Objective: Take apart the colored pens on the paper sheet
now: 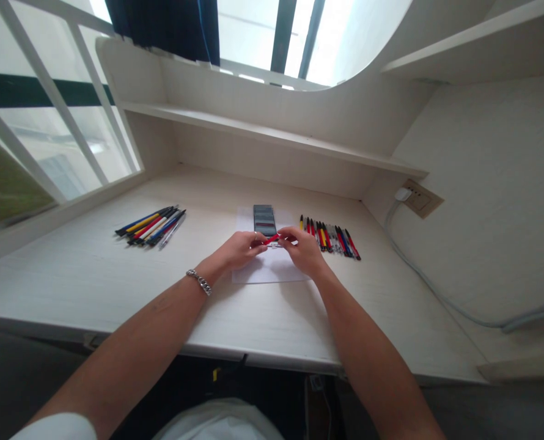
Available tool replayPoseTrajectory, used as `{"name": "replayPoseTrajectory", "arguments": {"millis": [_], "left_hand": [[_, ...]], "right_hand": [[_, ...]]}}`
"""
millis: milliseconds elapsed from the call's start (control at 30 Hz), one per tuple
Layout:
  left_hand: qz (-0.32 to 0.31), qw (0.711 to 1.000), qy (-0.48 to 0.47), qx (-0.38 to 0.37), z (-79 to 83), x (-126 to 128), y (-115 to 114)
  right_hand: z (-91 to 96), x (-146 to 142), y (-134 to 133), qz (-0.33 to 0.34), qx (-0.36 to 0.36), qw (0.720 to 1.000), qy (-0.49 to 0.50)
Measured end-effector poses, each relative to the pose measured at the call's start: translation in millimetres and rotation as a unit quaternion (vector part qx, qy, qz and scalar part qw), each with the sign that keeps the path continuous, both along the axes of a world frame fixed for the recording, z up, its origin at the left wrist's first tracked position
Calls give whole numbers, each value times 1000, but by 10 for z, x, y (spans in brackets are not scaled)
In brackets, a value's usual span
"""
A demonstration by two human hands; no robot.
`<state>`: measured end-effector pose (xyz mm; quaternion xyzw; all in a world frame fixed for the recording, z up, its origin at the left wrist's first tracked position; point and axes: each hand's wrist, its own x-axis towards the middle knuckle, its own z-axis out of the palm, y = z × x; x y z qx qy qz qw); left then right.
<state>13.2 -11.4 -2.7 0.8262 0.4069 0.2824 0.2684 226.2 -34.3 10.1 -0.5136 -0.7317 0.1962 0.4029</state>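
Observation:
My left hand (pixel 239 249) and my right hand (pixel 305 249) meet over a white sheet of paper (pixel 268 269) on the desk. Both pinch a red pen (pixel 272 239) between their fingertips, one hand at each end. Just beyond the hands a dark flat case (pixel 264 219) lies on the paper. A silver bracelet (pixel 199 282) sits on my left wrist.
A pile of coloured pens (pixel 151 226) lies to the left. A row of several pens (pixel 329 237) lies to the right of the paper. A wall socket (pixel 421 198) with a grey cable (pixel 437 293) is at the right. A shelf (pixel 272 135) runs above the desk.

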Motion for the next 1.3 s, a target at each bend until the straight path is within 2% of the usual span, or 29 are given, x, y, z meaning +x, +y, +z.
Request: {"name": "replayPoseTrajectory", "arguments": {"millis": [133, 300, 833, 933, 1100, 1300], "left_hand": [[43, 999, -25, 2, 29, -16, 13], [55, 998, -33, 2, 33, -8, 20], [47, 998, -32, -2, -25, -39, 49], [47, 999, -27, 3, -31, -49, 51], [51, 999, -6, 15, -35, -52, 65], [46, 999, -14, 13, -54, -44, 81]], "right_hand": [[-108, 32, 76, -39, -5, 994, -99], [-240, 5, 148, -58, -24, 981, -184], [-289, -133, 192, -71, -61, 963, -251], [-254, -116, 173, -61, -38, 972, -223], [-101, -18, 116, -63, -13, 996, -69], [-39, 53, 91, -15, 4, 996, 88]]}}
